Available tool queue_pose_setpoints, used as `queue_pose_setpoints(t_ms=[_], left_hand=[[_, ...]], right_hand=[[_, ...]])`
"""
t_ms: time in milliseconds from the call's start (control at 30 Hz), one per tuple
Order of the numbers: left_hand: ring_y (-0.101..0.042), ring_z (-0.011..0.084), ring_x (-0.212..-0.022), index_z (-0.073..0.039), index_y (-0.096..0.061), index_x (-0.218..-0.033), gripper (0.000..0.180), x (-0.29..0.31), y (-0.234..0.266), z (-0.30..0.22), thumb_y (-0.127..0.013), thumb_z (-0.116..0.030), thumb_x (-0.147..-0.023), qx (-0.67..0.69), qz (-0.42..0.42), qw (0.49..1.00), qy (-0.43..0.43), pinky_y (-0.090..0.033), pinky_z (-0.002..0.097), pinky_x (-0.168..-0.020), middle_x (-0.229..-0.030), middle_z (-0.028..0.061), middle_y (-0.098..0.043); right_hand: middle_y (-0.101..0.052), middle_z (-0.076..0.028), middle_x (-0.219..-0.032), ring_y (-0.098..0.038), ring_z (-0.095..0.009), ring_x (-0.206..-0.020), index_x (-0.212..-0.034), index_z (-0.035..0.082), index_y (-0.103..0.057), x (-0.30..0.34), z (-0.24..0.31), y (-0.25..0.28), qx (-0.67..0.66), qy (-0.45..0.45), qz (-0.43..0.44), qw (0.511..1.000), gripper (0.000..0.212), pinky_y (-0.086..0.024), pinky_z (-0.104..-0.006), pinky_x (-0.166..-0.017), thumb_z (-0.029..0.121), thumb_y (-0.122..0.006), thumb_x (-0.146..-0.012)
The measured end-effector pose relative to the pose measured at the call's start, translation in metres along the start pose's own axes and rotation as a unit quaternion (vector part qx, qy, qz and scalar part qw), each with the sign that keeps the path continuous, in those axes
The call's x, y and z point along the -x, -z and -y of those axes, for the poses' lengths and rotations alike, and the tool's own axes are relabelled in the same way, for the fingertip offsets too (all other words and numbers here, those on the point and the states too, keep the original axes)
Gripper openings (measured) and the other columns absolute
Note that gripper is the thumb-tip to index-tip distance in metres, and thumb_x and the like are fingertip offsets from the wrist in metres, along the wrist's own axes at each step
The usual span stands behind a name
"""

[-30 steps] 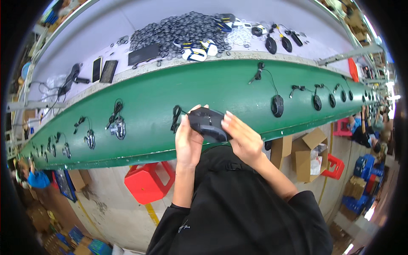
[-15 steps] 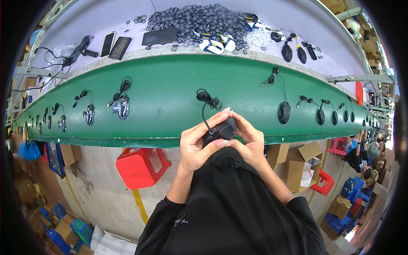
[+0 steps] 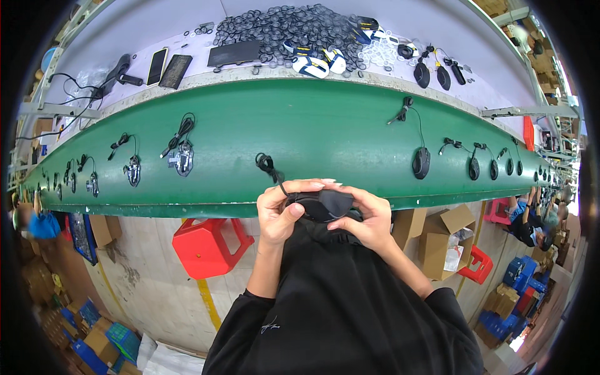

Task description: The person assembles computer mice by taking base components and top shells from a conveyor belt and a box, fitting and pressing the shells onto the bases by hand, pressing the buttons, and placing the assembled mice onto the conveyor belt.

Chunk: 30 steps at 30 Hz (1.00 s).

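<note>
Between both hands I hold a black computer mouse [image 3: 323, 205] just in front of the near edge of the green belt [image 3: 244, 112]. My left hand [image 3: 281, 211] grips its cord end, thumb on the near side and fingers along the far side. My right hand [image 3: 367, 215] pinches the other end between thumb and fingers. The mouse's bundled cable [image 3: 267, 165] lies over the belt to the left. Farther right on the belt rests a finished-looking black mouse [image 3: 421, 164]. At the left lies an open mouse base [image 3: 182, 159] with its inner parts showing.
Several more mice and open bases line the belt toward both ends. Beyond it, a shelf holds a heap of small dark rings [image 3: 281, 34], a phone [image 3: 157, 66] and a black flat pad [image 3: 234, 54]. A red stool [image 3: 206, 250] and a cardboard box [image 3: 442, 244] stand on the near side.
The mouse has turned to lie more level and come slightly nearer me. Its cable has swung left, my left thumb has drawn back toward the cord end, and the belt items shifted slightly right.
</note>
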<state>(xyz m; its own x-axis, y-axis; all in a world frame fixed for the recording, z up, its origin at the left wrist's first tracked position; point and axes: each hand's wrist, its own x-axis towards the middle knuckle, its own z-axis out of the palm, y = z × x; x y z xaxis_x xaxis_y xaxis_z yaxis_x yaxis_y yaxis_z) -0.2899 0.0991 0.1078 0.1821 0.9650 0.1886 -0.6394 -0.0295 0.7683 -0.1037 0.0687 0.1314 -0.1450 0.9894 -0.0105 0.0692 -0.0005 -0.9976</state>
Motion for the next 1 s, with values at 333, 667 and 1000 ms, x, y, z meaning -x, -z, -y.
queue_pose_setpoints(t_ms=[333,667,1000], left_hand=[[-0.063,0.0376,-0.098,0.007,-0.057,-0.107,0.04,-0.008,0.003,-0.006,-0.057,-0.031,-0.095,-0.007,0.054,0.998,0.026,-0.05,0.0505,-0.089,-0.104,0.0252,-0.062],[-0.066,0.0307,-0.091,0.004,-0.068,-0.088,0.037,-0.014,0.003,0.004,-0.086,-0.004,-0.057,-0.026,0.065,0.998,-0.004,-0.052,0.0406,-0.083,-0.087,0.0178,-0.07],[-0.065,0.0173,-0.09,0.001,-0.064,-0.112,0.038,-0.012,0.04,0.024,-0.061,-0.032,-0.095,-0.016,-0.097,0.977,0.189,-0.051,0.0314,-0.082,-0.103,0.012,-0.069]], right_hand=[[-0.071,-0.013,-0.097,-0.071,-0.027,-0.089,-0.103,-0.002,-0.068,-0.005,0.025,0.005,0.258,0.198,-0.039,0.945,0.05,-0.056,-0.0324,-0.076,0.017,-0.087,-0.061],[-0.071,-0.011,-0.096,-0.07,-0.027,-0.091,-0.1,0.0,-0.068,-0.007,0.024,0.007,0.29,0.232,-0.036,0.928,0.044,-0.057,-0.0337,-0.077,0.013,-0.085,-0.061],[-0.071,-0.011,-0.097,-0.068,-0.017,-0.087,-0.11,-0.006,-0.064,-0.042,0.022,0.041,0.214,0.008,-0.053,0.975,0.047,-0.054,-0.0302,-0.077,0.009,-0.084,-0.07]])
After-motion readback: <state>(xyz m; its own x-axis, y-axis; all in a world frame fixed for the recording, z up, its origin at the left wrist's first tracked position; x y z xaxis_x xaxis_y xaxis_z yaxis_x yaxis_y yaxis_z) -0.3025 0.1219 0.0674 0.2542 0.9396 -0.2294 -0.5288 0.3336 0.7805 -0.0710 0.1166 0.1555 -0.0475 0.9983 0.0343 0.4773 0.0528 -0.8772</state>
